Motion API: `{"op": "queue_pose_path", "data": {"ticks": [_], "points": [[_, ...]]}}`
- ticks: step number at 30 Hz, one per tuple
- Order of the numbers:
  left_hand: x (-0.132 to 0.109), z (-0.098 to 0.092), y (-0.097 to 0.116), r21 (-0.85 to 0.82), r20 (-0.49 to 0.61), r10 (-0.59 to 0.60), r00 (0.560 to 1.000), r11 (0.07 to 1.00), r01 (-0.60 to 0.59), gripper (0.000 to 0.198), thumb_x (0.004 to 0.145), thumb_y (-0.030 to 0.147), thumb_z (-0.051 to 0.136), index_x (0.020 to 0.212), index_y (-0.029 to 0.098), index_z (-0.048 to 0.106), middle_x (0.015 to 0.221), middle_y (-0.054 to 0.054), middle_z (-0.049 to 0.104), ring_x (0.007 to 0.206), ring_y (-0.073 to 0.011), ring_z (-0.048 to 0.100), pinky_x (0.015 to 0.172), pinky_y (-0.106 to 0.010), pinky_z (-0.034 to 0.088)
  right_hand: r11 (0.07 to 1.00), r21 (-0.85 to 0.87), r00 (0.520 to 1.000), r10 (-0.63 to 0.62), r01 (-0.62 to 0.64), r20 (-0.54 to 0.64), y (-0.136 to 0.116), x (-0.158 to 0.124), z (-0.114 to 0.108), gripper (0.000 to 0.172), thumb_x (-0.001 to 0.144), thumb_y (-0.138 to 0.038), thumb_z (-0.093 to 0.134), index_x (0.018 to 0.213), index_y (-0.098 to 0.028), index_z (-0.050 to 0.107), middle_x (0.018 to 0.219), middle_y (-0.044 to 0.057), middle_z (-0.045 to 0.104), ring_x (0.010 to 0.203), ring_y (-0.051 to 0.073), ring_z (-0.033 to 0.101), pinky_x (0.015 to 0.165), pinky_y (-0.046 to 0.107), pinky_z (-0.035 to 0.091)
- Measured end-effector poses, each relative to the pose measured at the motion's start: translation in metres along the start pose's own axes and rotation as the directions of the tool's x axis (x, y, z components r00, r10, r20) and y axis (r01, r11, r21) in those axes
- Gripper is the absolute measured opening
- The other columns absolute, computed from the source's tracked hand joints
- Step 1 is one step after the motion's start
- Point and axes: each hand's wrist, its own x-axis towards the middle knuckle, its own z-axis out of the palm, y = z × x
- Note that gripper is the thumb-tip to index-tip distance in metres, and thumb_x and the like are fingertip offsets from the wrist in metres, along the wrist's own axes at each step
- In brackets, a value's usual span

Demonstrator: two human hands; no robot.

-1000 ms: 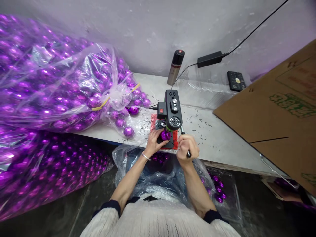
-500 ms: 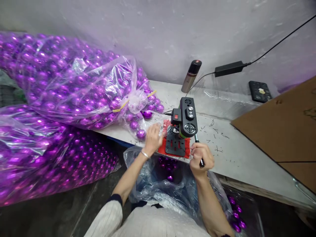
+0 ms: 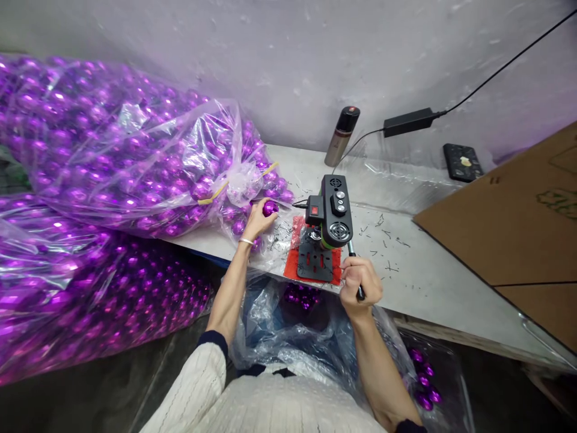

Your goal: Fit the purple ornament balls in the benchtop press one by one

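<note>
My left hand [image 3: 259, 221] is closed around a shiny purple ball [image 3: 270, 208] at the mouth of a clear bag. My right hand [image 3: 362, 280] grips the black-ended lever handle [image 3: 360, 293] of a small bench press machine [image 3: 337, 210]. The machine has a black housing with round vents, knobs and a red switch. Its slotted black base plate [image 3: 315, 264] lies on a red mat [image 3: 292, 264] at the table's front edge. No ball shows on the plate.
Large clear bags of purple balls [image 3: 112, 150] fill the left side. An opened plastic bag [image 3: 265, 319] with balls hangs below the table edge. Behind the machine stand a thermos-like bottle [image 3: 341, 137] and a power adapter [image 3: 408, 122]; a phone [image 3: 462, 162] and cardboard [image 3: 505, 228] are right.
My left hand has moved left and away from the base plate to the bag's mouth and taken hold of a purple ball. My right hand stays on the lever handle.
</note>
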Motion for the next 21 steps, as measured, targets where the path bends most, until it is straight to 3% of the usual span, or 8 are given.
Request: {"op": "queue_pose_path", "data": {"ticks": [2, 5, 8, 10, 12, 14, 17, 21], "points": [[-0.021, -0.004, -0.001, -0.31, 0.036, 0.022, 0.999, 0.951, -0.009, 0.064, 0.084, 0.037, 0.074, 0.144, 0.025, 0.054, 0.128, -0.011, 0.063, 0.104, -0.0247, 0.068, 0.089, -0.038, 0.057, 1.0, -0.008, 1.0, -0.001, 0.001, 0.003, -0.002, 0.002, 0.0, 0.027, 0.095, -0.008, 0.051, 0.071, -0.022, 0.053, 0.068, -0.001, 0.062, 0.065, 0.013, 0.064, 0.059, 0.028, 0.046], [-0.059, 0.001, 0.001, -0.64, 0.101, -0.01, 0.995, 0.765, 0.072, 0.066, 0.08, 0.044, 0.075, 0.139, 0.026, 0.053, 0.12, -0.007, 0.066, 0.088, -0.0169, 0.067, 0.072, -0.027, 0.053, 1.0, -0.016, 1.0, 0.015, -0.015, -0.014, -0.005, 0.008, 0.0, 0.029, 0.095, -0.009, 0.05, 0.07, -0.022, 0.051, 0.067, -0.002, 0.06, 0.064, 0.013, 0.063, 0.059, 0.028, 0.045], [-0.092, 0.02, 0.003, -0.771, 0.197, -0.055, 0.979, 0.608, 0.189, 0.061, 0.074, 0.044, 0.08, 0.126, 0.023, 0.057, 0.111, -0.004, 0.068, 0.082, -0.0136, 0.066, 0.068, -0.023, 0.05, 1.0, -0.011, 0.999, 0.028, -0.029, -0.032, -0.007, 0.016, 0.001, 0.03, 0.095, -0.009, 0.05, 0.069, -0.022, 0.05, 0.064, -0.002, 0.059, 0.063, 0.013, 0.062, 0.058, 0.028, 0.044], [-0.106, 0.036, 0.003, -0.783, 0.257, -0.071, 0.964, 0.569, 0.251, 0.058, 0.074, 0.046, 0.08, 0.121, 0.022, 0.06, 0.106, -0.003, 0.069, 0.079, -0.013, 0.065, 0.067, -0.023, 0.049, 1.0, -0.006, 0.999, 0.03, -0.03, -0.035, -0.009, 0.023, 0.001, 0.03, 0.096, -0.008, 0.05, 0.069, -0.022, 0.05, 0.064, -0.002, 0.059, 0.062, 0.012, 0.061, 0.057, 0.028, 0.043], [-0.112, 0.053, 0.0, -0.749, 0.291, -0.085, 0.953, 0.599, 0.283, 0.056, 0.076, 0.051, 0.079, 0.119, 0.02, 0.062, 0.099, -0.003, 0.07, 0.073, -0.0128, 0.062, 0.065, -0.024, 0.049, 1.0, -0.009, 0.999, 0.027, -0.028, -0.026, -0.011, 0.029, 0.0, 0.03, 0.096, -0.009, 0.049, 0.069, -0.022, 0.051, 0.065, -0.002, 0.059, 0.061, 0.012, 0.06, 0.056, 0.028, 0.042], [-0.113, 0.067, -0.003, -0.68, 0.287, -0.074, 0.955, 0.686, 0.257, 0.058, 0.077, 0.054, 0.079, 0.121, 0.019, 0.063, 0.096, -0.003, 0.07, 0.073, -0.0142, 0.063, 0.068, -0.027, 0.051, 1.0, -0.018, 1.0, 0.025, -0.026, -0.016, -0.013, 0.033, -0.001, 0.03, 0.097, -0.01, 0.049, 0.069, -0.022, 0.051, 0.065, -0.002, 0.06, 0.06, 0.012, 0.059, 0.055, 0.028, 0.041], [-0.112, 0.081, -0.007, -0.555, 0.225, 0.019, 0.974, 0.824, 0.112, 0.065, 0.077, 0.05, 0.083, 0.129, 0.019, 0.06, 0.105, -0.006, 0.072, 0.086, -0.0181, 0.068, 0.081, -0.031, 0.054, 0.999, -0.029, 1.0, 0.019, -0.019, -0.006, -0.014, 0.035, -0.002, 0.03, 0.097, -0.01, 0.049, 0.069, -0.022, 0.051, 0.064, -0.002, 0.06, 0.06, 0.012, 0.059, 0.056, 0.028, 0.042], [-0.112, 0.086, -0.004, -0.317, 0.223, 0.126, 0.967, 0.947, -0.051, 0.061, 0.08, 0.046, 0.083, 0.129, 0.019, 0.059, 0.097, -0.003, 0.072, 0.074, -0.0157, 0.065, 0.073, -0.029, 0.054, 0.999, -0.041, 1.0, 0.003, -0.003, 0.001, -0.014, 0.032, -0.002, 0.029, 0.097, -0.01, 0.048, 0.071, -0.023, 0.052, 0.065, -0.001, 0.061, 0.06, 0.012, 0.059, 0.056, 0.028, 0.043]]}}
